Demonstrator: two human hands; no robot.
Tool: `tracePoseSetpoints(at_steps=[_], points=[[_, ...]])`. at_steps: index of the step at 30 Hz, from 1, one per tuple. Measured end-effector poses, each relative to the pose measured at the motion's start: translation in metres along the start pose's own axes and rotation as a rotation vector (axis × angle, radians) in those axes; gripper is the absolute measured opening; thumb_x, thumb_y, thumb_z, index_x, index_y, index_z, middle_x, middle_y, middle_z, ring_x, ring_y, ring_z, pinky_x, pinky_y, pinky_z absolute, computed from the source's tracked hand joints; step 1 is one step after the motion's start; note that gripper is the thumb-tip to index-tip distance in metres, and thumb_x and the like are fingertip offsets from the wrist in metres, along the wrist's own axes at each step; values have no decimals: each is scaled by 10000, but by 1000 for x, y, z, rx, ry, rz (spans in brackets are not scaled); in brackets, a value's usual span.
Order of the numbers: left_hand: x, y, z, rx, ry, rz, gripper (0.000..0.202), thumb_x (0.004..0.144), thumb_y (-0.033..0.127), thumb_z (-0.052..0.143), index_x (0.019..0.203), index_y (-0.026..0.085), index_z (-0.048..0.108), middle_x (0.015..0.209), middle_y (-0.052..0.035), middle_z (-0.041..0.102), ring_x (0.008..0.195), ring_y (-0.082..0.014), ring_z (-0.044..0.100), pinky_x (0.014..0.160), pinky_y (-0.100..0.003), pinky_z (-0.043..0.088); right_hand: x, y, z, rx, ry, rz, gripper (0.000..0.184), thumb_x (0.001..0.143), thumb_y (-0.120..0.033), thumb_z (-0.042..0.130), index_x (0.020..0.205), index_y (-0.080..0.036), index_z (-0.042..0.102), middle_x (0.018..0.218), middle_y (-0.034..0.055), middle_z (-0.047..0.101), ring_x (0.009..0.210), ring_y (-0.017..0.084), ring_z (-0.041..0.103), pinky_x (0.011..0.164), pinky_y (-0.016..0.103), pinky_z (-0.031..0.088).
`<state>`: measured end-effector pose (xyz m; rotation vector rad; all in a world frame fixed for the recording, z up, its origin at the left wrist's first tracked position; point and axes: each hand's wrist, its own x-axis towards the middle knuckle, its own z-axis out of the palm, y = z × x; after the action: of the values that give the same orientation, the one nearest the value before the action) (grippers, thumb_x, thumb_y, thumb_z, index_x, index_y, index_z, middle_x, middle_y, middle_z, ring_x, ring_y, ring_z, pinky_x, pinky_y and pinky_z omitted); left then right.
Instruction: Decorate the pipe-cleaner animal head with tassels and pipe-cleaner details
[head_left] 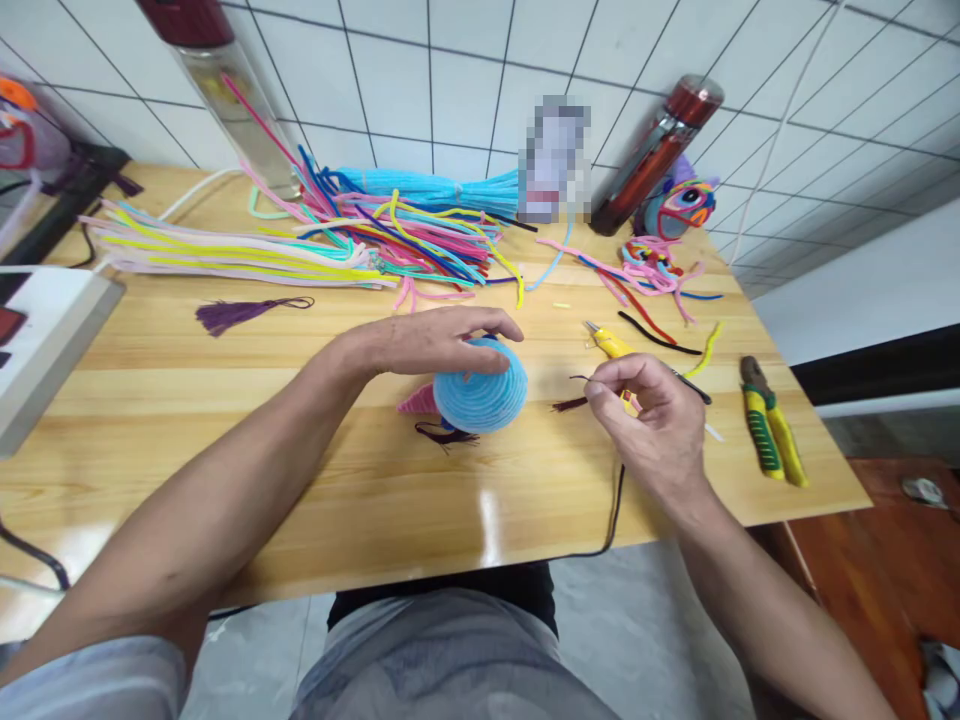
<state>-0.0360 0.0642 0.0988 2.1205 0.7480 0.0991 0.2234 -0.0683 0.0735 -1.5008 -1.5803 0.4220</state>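
**Blue coiled piece steadied, dark thread in a pinch**

I have the blue coiled piece (484,395) on the bench (337,520), about midway between my two forearms, with a pink cone (417,401) poking out at its left. My left hand (427,340) lies over its top and far side, thumb and forefinger parted; the other fingers are hidden from me. My right hand (651,415) is well apart from it, pinching a thin dark thread between thumb and forefinger, with the dark tassel (570,405) just below. Another tassel (448,437) lies at the near edge of the blue piece.

I read the step in hand as handling the tassel's thread, with the piece steadied. To my mind, the next move calls for a light, exact pinch: turn the thread the right way and carry it across the gap while the left hand braces the round piece against rolling. The yellow glue gun (609,341) sits close behind the right hand, so I'd want the thread clear of its nozzle.
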Motion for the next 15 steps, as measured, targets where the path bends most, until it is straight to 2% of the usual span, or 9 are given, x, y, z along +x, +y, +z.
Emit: tracePoseSetpoints(at_steps=[3, 6, 8, 11, 13, 15], points=[[-2, -3, -6, -24, 73, -5, 578, 992, 611, 510, 1412, 237, 646, 1489, -67, 641, 1371, -299, 570, 1147, -385, 441, -9, -3, 0, 14, 18, 38, 78, 866, -273, 727, 804, -249, 687, 724, -12, 697, 680, 168, 616, 678, 344, 531], [-5, -8, -15, 39, 180, -69, 537, 1015, 608, 450, 1199, 179, 715, 1254, -85, 717, 1198, -292, 633, 1054, -391, 463, -18, -4, 0, 67, 39, 95, 75, 844, -285, 740, 801, -245, 695, 722, -13, 696, 679, 167, 613, 677, 338, 521], [-10, -9, -21, 78, 193, -122, 531, 996, 604, 476, 1127, 154, 727, 1174, -94, 731, 1135, -287, 647, 1004, -375, 464, -22, -2, -1, 114, 53, 135, 74, 828, -293, 751, 804, -241, 704, 725, -14, 696, 681, 165, 612, 678, 331, 512], [-18, -7, -27, 61, 110, -95, 551, 943, 596, 554, 1280, 191, 715, 1320, -67, 731, 1242, -290, 623, 1020, -334, 446, -26, -1, -2, 159, 82, 175, 98, 799, -301, 784, 795, -233, 713, 739, -7, 706, 689, 166, 615, 677, 324, 503], [-22, -4, -27, 60, 20, -48, 631, 894, 603, 610, 1411, 246, 668, 1454, -41, 695, 1339, -298, 582, 1057, -318, 433, -30, -2, -3, 171, 97, 191, 110, 787, -302, 804, 794, -230, 721, 747, -2, 714, 695, 167, 618, 681, 321, 502], [-22, -2, -25, 80, -40, -23, 707, 852, 617, 654, 1467, 269, 640, 1517, -37, 665, 1380, -306, 565, 1082, -316, 431, -34, -4, -5, 176, 108, 200, 109, 784, -297, 815, 807, -227, 734, 749, -2, 716, 700, 164, 619, 689, 315, 503]])
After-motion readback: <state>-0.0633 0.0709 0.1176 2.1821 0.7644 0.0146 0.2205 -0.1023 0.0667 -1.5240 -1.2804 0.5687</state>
